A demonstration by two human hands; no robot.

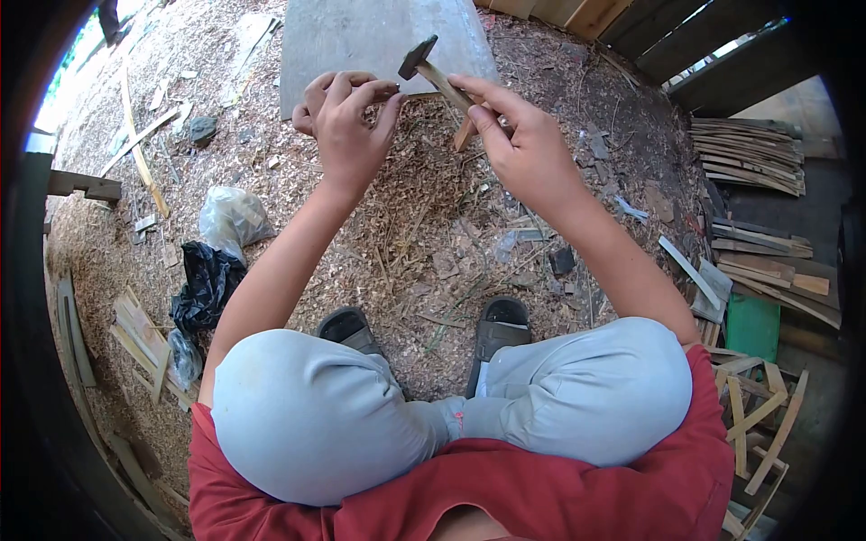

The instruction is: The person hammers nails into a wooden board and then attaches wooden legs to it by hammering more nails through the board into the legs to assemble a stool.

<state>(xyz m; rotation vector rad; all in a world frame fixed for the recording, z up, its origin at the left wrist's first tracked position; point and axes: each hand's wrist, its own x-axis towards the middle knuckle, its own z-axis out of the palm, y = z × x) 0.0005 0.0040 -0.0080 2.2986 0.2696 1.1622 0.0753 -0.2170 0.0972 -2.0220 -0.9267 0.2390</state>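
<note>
Two hands up in the upper middle of the frame, above bent knees and sawdust-strewn ground (406, 234). Right hand (523, 149) clamped on a hammer (433, 72), fingers (483, 95) wrapped round the wooden handle at about mid-length, dark metal head up and tilted toward the upper left, butt end poking out below the palm. Left hand (347, 122) just beside the head, fingertips pinched together on a small dark thing (391, 87), too small to tell for certain, possibly a nail. Judging by the look of the hammer: top-heavy, stiff and solid, with most of the weight up at the head; dry bare wood for the handle, so probably a sure, non-slippery hold; nothing fragile about it. Best taken low on the handle for a full swing, nearer the head for short careful taps; mid-handle, as now, for control at some cost of force. As for the small dark thing: probably light and hard, easy to drop and lose among the chips below, so best kept pinched between thumb and fingertips. Beyond the hands, at the top of the frame, a flat grey board (361, 36); at left, a clear plastic bag (233, 216) and a black bag (206, 284); at right, a stack of thin wooden slats (749, 153).
</note>
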